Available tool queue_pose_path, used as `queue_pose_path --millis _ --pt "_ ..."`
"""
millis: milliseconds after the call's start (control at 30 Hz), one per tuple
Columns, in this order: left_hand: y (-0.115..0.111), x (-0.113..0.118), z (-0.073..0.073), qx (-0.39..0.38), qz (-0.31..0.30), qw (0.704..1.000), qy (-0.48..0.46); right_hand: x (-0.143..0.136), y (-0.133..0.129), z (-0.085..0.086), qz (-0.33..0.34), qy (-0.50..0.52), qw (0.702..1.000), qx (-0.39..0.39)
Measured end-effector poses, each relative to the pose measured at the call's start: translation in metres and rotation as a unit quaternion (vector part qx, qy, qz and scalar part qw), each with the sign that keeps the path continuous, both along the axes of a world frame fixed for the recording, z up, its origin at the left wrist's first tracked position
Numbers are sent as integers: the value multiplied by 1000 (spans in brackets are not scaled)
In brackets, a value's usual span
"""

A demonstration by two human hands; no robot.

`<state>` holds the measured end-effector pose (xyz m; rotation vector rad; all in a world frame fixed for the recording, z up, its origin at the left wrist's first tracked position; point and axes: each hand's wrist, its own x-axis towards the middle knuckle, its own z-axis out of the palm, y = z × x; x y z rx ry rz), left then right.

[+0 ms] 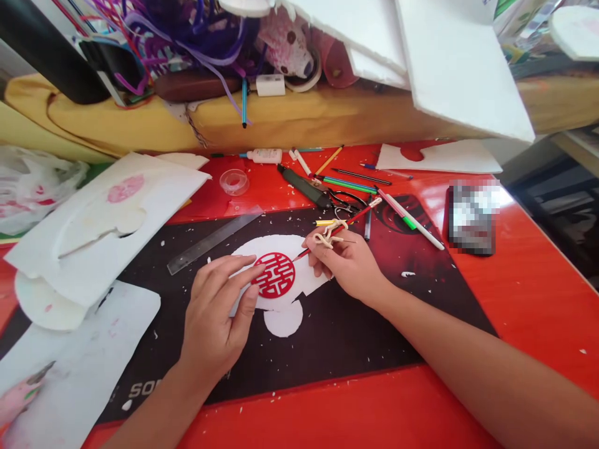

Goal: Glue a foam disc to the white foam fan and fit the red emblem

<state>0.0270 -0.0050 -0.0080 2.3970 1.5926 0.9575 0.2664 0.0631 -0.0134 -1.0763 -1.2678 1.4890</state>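
Note:
A red round cut-out (282, 288) with an openwork pattern lies on a white foam piece (248, 304). The fingers of my left hand (218, 312) are stretched out, and their tips rest on the cut-out's left edge. Pinched in my right hand (344, 262) is a red pencil (362, 214). Its point comes down near the right edge of the cut-out. A pale cord (330, 234) is looped around the pencil by my fingers. Just below the foam piece sits a small white round (283, 319).
All this lies on a black mat (355, 346) on a red table (528, 312). A clear ruler (215, 240) is left of the foam piece. Scissors (347, 202), a dark green tool (304, 186) and several pens lie behind. Foam sheets (154, 206) are stacked at left; a blurred phone-like object (472, 218) is right.

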Motion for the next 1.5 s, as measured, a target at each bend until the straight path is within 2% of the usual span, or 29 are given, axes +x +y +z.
queue_pose_path --millis 233,400,733,967,1100,1233,1333,1433,1500 --pt "2 3 -10 -1 -97 991 87 0 1 1 17 -24 999 13" --pt "2 5 -14 -4 -109 986 124 1 1 2 19 -75 997 26" --pt "4 5 -16 -5 -116 986 121 2 1 2 47 -52 998 8" --pt "4 5 -17 -9 -114 986 121 0 2 3 33 -23 999 1" --pt "4 4 -17 -10 -118 986 120 0 4 9 31 46 998 -40" --pt "5 5 -19 -11 -116 986 116 0 4 16 59 125 986 -95" --pt "4 5 -19 -8 -112 988 103 0 2 21 92 142 979 -111" --pt "1 3 -12 7 -91 994 55 0 -2 28 125 147 975 -111" --pt "0 0 -2 3 -41 999 -19 0 -5 34 157 140 973 -96"
